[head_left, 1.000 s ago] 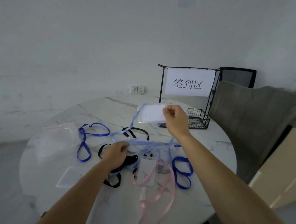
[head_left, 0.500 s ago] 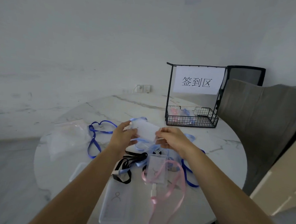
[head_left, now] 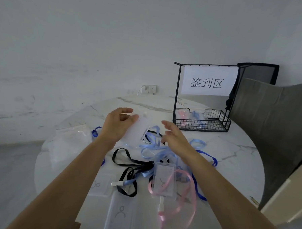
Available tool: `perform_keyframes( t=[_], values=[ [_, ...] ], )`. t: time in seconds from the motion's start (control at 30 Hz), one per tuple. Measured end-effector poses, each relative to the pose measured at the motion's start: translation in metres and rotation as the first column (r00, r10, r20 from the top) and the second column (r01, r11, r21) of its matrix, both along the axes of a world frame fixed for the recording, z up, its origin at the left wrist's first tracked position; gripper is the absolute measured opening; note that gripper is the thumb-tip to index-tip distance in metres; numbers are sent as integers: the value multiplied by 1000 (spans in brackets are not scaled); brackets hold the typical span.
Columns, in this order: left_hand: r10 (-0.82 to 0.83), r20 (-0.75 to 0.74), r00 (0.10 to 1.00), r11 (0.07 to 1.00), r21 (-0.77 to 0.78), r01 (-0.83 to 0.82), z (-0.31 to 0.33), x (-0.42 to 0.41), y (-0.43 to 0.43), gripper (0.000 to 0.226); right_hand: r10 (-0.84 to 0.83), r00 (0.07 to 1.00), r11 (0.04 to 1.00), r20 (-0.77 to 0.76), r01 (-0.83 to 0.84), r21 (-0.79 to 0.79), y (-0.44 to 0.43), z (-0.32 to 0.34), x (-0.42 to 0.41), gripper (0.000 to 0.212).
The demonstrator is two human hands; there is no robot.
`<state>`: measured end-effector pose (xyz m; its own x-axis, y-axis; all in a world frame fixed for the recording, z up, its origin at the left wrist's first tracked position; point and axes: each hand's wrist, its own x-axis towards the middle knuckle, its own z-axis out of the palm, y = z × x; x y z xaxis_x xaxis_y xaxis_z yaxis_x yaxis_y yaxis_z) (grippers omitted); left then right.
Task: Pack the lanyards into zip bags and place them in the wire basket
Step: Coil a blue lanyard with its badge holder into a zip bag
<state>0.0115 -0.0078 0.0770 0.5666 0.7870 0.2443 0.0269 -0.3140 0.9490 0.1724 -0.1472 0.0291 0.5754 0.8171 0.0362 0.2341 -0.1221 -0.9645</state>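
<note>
left hand is pinching a translucent badge holder (pale-blue lanyard trailing below), left of the wire basket | right hand is hovering released, fingers loose, nearer the basket

We see dim, flat, grey-blue light, even across the table; shadows v. soft, barely marked. Motion blur smears the right hand; the clear badge holder pinched in the left hand nearly melts into the pale bg. Text on the sign is sharp. Wide-angle bends the edges; whole frame looks compressed, soft.
</note>
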Motion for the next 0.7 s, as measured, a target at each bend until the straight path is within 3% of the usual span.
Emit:
perform_keyframes(
  t=[0.1,0.17,0.23,0.33,0.4,0.47,0.57,0.63,0.7],
  values=[
    [-12,43,999,999,-45,14,-1,5,-6,16,57,992,993,-109,-45,110,10,2,-5,80],
    [-46,67,997,997,-66,50,-2,6,-12,10,121,984,984,-134,-100,150,14,2,-6,81],
    [-85,87,993,992,-82,92,-1,6,-16,9,181,980,972,-87,-165,165,15,2,-7,65],
    [-100,135,986,987,-114,116,5,6,-18,12,235,970,960,-55,-223,169,16,3,-7,26],
    [-75,161,984,976,-191,105,7,5,-18,16,204,969,967,-135,-179,181,14,6,-7,31],
    [-87,182,980,928,-342,145,7,7,-19,22,187,951,972,-246,-142,189,10,12,-6,46],
    [-173,335,926,766,-546,340,6,8,-20,34,198,937,967,-289,-138,216,6,22,-8,39],
    [-114,474,873,692,-592,412,8,6,-19,35,180,958,979,-222,-152,136,1,27,-12,33],
    [-32,565,825,680,-592,432,10,4,-15,31,201,971,980,-129,-198,33,-6,28,-17,33]
  ],
)
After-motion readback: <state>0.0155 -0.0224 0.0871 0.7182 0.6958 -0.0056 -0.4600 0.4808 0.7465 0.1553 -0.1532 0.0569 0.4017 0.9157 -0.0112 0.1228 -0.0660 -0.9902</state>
